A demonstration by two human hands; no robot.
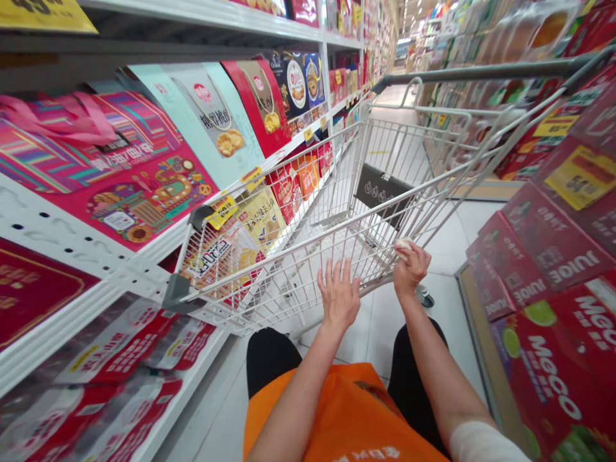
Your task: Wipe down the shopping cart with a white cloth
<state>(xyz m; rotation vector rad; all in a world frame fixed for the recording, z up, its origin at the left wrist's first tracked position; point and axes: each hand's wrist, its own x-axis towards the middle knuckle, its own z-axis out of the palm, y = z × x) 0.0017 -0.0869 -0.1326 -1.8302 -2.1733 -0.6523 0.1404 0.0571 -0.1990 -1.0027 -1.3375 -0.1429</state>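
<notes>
A metal wire shopping cart (382, 194) stands at a slant across the aisle in front of me, with a grey handle (481, 74) at its far right. My left hand (339, 294) is open, its fingers spread at the side wires of the cart; whether they touch is hard to tell. Close to the cart's lower side wires, my right hand (412, 268) is closed around a crumpled white cloth (404, 244), most of it hidden in the fingers. The cart basket holds nothing that I can make out.
Shelves (144, 269) on the left carry gift boxes such as a pink box (149, 192) and a light blue box (212, 115). Stacked red drink cartons (553, 359) stand close on the right. The aisle with white floor tiles (402, 122) runs ahead, beyond the cart.
</notes>
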